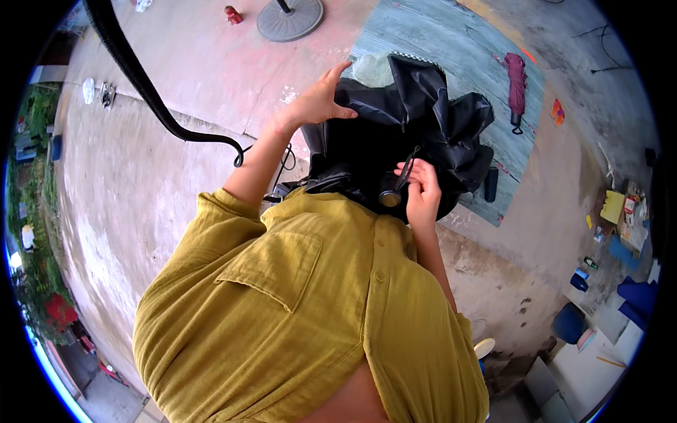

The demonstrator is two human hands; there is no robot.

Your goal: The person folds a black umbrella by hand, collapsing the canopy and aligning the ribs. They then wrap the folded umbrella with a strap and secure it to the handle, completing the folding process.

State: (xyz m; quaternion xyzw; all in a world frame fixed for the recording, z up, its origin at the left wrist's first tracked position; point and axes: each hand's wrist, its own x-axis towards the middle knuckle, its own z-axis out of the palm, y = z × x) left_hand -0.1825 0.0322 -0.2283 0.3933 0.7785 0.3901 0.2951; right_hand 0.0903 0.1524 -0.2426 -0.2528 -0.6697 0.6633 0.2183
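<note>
A black bag (451,151) of thin, crinkled fabric gapes in front of my body, its inside too dark to make out. My left hand (319,101) is at the bag's far left edge, thumb and fingers spread apart. Over the near right part of the opening, my right hand (422,185) has its fingers bent around a thin black strap or loop (407,168). Just left of those fingers is a dark round container (389,192) with a yellowish end; whether the strap belongs to it I cannot tell.
Under the bag spreads a blue-green wood-patterned mat (472,67). On it lie a folded maroon umbrella (516,88), a dark cylinder (491,185) and a pale cloth-like item (374,70). A round grey stand base (290,20) is farther off. A black cable (141,77) hangs at upper left.
</note>
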